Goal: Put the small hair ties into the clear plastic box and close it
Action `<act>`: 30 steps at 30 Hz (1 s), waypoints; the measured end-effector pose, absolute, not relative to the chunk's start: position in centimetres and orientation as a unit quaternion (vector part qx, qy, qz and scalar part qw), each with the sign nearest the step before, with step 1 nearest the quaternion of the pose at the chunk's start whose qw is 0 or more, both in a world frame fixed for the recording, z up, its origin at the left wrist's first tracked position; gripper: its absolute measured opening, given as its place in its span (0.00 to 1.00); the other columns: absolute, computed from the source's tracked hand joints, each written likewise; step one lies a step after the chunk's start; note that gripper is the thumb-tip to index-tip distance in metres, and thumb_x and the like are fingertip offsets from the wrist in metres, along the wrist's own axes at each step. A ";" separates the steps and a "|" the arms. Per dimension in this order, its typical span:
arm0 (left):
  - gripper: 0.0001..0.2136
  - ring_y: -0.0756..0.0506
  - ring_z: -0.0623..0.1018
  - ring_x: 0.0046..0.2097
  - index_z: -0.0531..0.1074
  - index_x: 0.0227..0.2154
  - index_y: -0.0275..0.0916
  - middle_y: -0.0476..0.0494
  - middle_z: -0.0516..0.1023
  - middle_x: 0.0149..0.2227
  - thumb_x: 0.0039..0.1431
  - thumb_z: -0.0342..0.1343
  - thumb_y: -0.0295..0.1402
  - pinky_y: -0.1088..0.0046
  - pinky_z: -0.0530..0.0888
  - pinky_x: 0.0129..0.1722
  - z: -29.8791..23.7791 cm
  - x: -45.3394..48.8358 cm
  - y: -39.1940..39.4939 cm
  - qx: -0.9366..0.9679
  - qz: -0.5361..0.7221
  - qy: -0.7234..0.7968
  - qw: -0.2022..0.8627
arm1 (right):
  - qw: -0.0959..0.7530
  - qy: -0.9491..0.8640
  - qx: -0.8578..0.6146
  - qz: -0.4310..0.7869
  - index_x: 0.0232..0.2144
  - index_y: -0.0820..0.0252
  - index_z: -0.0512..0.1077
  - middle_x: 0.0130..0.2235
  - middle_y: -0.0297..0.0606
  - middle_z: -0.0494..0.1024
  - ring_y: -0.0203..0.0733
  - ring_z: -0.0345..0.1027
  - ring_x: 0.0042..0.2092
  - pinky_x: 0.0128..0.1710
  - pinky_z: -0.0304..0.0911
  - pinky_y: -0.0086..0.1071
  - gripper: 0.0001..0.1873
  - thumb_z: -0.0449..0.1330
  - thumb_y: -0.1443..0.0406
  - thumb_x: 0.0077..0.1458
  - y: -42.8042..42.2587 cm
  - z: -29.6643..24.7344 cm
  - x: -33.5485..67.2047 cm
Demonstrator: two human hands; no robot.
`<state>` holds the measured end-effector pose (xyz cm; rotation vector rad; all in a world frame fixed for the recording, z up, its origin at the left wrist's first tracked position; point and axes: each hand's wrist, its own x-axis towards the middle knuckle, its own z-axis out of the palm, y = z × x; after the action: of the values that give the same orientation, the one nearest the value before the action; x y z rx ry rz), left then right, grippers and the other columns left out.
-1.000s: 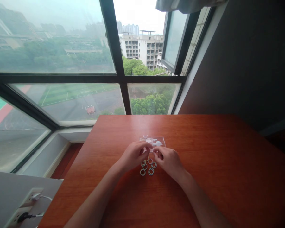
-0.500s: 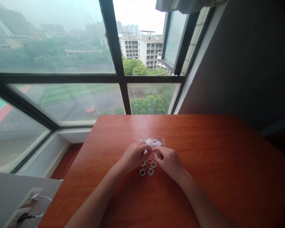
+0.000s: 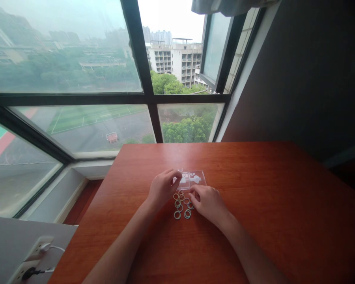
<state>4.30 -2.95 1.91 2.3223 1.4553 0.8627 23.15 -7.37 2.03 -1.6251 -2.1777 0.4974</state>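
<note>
A loose cluster of small pale rings (image 3: pixel 177 215), several with greenish or yellowish tints, lies on the wooden table. Behind them is a flat clear plastic case (image 3: pixel 199 179) with white shapes on it. My left hand (image 3: pixel 165 186) is over the case's left side, thumb and fingertips pinched together; whatever may be between them is too small to make out. Just right of the rings, my right hand (image 3: pixel 208 199) has its fingers curled with the tips close together near the case's front edge. Any item in that pinch cannot be seen.
The reddish-brown table (image 3: pixel 269 197) reaches up to a large window with dark frames (image 3: pixel 150 98). At lower left, wall sockets (image 3: pixel 37 250) have a white and a black plug in them. A dark wall (image 3: pixel 298 79) stands on the right.
My hands have moved apart from where their fingertips met. The left went up and left over the case, uncovering more rings; the right stayed nearly in place.
</note>
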 end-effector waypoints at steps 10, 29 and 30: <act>0.09 0.51 0.72 0.29 0.75 0.40 0.42 0.46 0.77 0.37 0.59 0.52 0.28 0.75 0.68 0.32 1.7 4.8 -1.9 0.796 0.295 0.512 0.132 | 0.122 -0.772 -0.602 0.165 0.29 0.54 0.73 0.32 0.36 0.80 0.42 0.72 0.33 0.29 0.52 0.29 0.06 0.58 0.61 0.55 -7.9 1.6 21.9; 0.06 0.53 0.68 0.26 0.75 0.33 0.37 0.49 0.74 0.28 0.60 0.54 0.32 0.79 0.65 0.27 3.6 5.2 -4.2 0.785 0.320 0.426 0.316 | 0.341 -0.706 -0.585 0.208 0.29 0.57 0.72 0.21 0.29 0.68 0.34 0.61 0.24 0.27 0.53 0.26 0.08 0.55 0.62 0.57 -7.0 1.7 22.9; 0.06 0.53 0.67 0.27 0.75 0.32 0.37 0.49 0.74 0.28 0.59 0.54 0.31 0.79 0.65 0.27 3.7 5.3 -4.2 0.786 0.316 0.424 0.320 | 0.350 -0.705 -0.581 0.206 0.29 0.57 0.72 0.21 0.29 0.68 0.34 0.61 0.24 0.27 0.53 0.25 0.08 0.55 0.62 0.57 -7.1 1.7 22.9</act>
<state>5.26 -4.17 3.66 2.0663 1.1136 0.8312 22.93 -7.06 1.68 -1.5052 -1.8260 0.5345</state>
